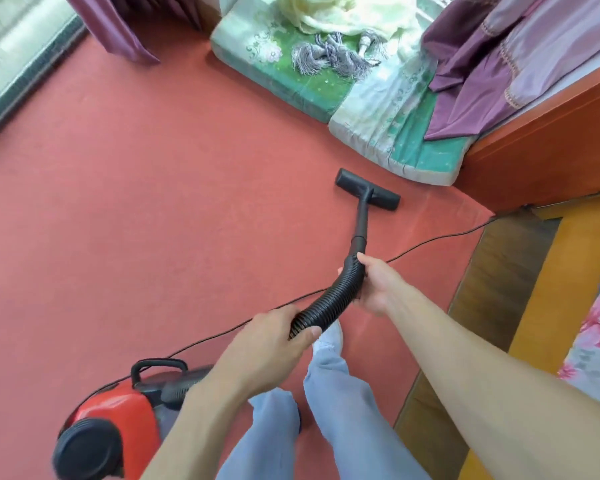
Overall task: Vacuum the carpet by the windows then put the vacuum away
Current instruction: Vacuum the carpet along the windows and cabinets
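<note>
On the red carpet (136,209), just short of the green mattress (291,81), I judge vacuuming under way. The vacuum (118,410) sits well back from the mattress, not yet put away, its hose (329,299) running to the brush head (368,189) near the mattress edge. My right hand (378,285) grips the hose nearer the mattress, and my left hand (271,344) grips it further back.

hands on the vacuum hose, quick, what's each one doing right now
Left hand: closed, holding the black ribbed hose at its lower part.
Right hand: closed, gripping the same hose further up, near the wand.
</note>
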Motion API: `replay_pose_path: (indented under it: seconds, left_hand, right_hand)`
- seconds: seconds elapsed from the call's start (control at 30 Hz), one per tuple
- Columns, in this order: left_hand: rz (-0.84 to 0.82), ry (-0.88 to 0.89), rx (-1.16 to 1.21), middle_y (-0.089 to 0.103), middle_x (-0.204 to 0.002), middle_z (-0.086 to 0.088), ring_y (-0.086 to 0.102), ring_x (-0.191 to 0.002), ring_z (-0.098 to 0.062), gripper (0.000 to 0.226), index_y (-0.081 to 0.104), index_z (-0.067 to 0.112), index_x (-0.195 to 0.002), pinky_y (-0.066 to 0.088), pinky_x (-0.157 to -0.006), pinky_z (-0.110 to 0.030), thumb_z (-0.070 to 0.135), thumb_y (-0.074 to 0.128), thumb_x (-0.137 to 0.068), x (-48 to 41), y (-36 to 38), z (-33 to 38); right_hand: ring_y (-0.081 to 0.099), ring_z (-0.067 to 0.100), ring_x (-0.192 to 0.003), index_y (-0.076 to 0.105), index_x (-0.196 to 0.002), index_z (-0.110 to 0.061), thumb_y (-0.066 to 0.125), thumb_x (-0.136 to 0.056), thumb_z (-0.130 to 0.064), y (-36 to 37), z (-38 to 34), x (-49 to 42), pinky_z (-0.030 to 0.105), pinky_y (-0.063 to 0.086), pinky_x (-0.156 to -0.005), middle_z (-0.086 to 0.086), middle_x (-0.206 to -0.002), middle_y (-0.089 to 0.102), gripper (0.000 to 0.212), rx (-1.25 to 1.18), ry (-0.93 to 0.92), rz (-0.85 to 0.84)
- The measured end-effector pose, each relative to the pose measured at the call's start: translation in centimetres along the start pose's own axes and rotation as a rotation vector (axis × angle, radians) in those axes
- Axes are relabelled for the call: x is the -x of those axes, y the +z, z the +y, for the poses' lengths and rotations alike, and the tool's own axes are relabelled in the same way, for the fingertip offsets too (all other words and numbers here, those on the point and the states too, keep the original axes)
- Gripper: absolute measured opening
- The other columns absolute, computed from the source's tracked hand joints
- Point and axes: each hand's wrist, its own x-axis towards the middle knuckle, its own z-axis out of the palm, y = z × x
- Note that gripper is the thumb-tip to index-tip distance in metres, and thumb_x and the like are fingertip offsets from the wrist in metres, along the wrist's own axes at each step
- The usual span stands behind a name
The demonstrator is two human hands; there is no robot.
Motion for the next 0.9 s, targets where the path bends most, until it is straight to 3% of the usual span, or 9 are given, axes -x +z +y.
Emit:
replay_pose_path:
  seconds: [0.1,0.2,0.3,0.37,0.5,0.57,0.73,0.9]
  left_hand:
    - [0.109,-0.031,0.082,0.061,-0.078,0.005,0.059,-0.073,-0.019,0.035,0.057,0.024,-0.102,0.045,-0.064,-0.033,0.054,0.064,-0.086,2.8,-2.0,-0.8]
    - [0.217,-0.020,0.197,0.057,-0.072,0.007,0.055,-0.068,-0.017,0.026,0.057,0.028,-0.087,0.042,-0.060,-0.029,0.050,0.072,-0.082,8.5,-6.5,-1.6]
    - [0.216,-0.060,0.169,0.047,-0.067,0.012,0.044,-0.060,-0.003,0.034,0.045,0.032,-0.071,0.031,-0.053,-0.018,0.041,0.075,-0.083,15.8,-10.1,-2.2]
    - [0.252,-0.121,0.174,0.046,-0.067,0.010,0.043,-0.059,-0.005,0.034,0.048,0.026,-0.073,0.030,-0.052,-0.019,0.043,0.076,-0.082,20.2,-11.5,-3.2]
    - [0.368,-0.236,0.342,0.049,-0.072,0.006,0.044,-0.063,-0.011,0.039,0.061,0.010,-0.091,0.033,-0.058,-0.025,0.043,0.078,-0.080,29.0,-11.7,-4.2]
    - [0.456,-0.254,0.420,0.051,-0.071,0.009,0.046,-0.063,-0.009,0.035,0.063,0.012,-0.093,0.035,-0.058,-0.023,0.040,0.078,-0.080,32.7,-11.2,-3.7]
    - [0.659,-0.294,0.543,0.048,-0.062,0.012,0.045,-0.052,-0.002,0.025,0.057,0.022,-0.076,0.034,-0.050,-0.014,0.035,0.078,-0.082,39.5,-9.9,-1.0]
    - [0.795,-0.386,0.536,0.053,-0.068,0.008,0.050,-0.059,-0.007,0.030,0.063,0.016,-0.090,0.038,-0.054,-0.021,0.041,0.075,-0.083,45.1,-8.2,1.6]
  right_hand:
    - [0.052,0.017,-0.065,0.054,-0.095,-0.017,0.057,-0.096,-0.034,4.0,-2.2,1.6,0.029,0.044,-0.064,0.005,-0.078,0.055,0.017,0.111,-0.093,0.004]
    - [0.042,0.015,-0.058,0.056,-0.101,-0.021,0.061,-0.092,-0.029,7.7,-3.5,7.0,0.022,0.039,-0.048,0.003,-0.075,0.049,0.013,0.239,-0.082,-0.108]
    - [0.036,0.012,-0.058,0.056,-0.115,-0.023,0.058,-0.093,-0.031,11.3,-1.9,13.3,0.021,0.033,-0.046,0.001,-0.075,0.046,0.024,0.341,-0.047,-0.226]
    - [0.037,0.012,-0.057,0.058,-0.118,-0.023,0.057,-0.094,-0.033,14.3,-0.6,17.4,0.023,0.034,-0.046,0.000,-0.075,0.047,0.026,0.423,-0.034,-0.334]
    - [0.046,0.015,-0.061,0.053,-0.101,-0.019,0.058,-0.096,-0.033,19.8,1.5,26.4,0.027,0.039,-0.054,0.002,-0.074,0.049,0.015,0.622,-0.064,-0.450]
    - [0.048,0.015,-0.060,0.052,-0.098,-0.019,0.057,-0.096,-0.030,21.9,1.9,30.0,0.026,0.040,-0.053,0.001,-0.071,0.050,0.012,0.736,-0.097,-0.529]
    - [0.046,0.014,-0.057,0.048,-0.092,-0.019,0.055,-0.097,-0.031,24.6,2.3,37.4,0.023,0.039,-0.046,0.003,-0.072,0.046,0.015,0.997,-0.196,-0.631]
    - [0.051,0.017,-0.054,0.047,-0.088,-0.015,0.053,-0.098,-0.032,25.3,4.0,42.4,0.022,0.036,-0.048,0.007,-0.072,0.049,0.021,1.105,-0.170,-0.687]
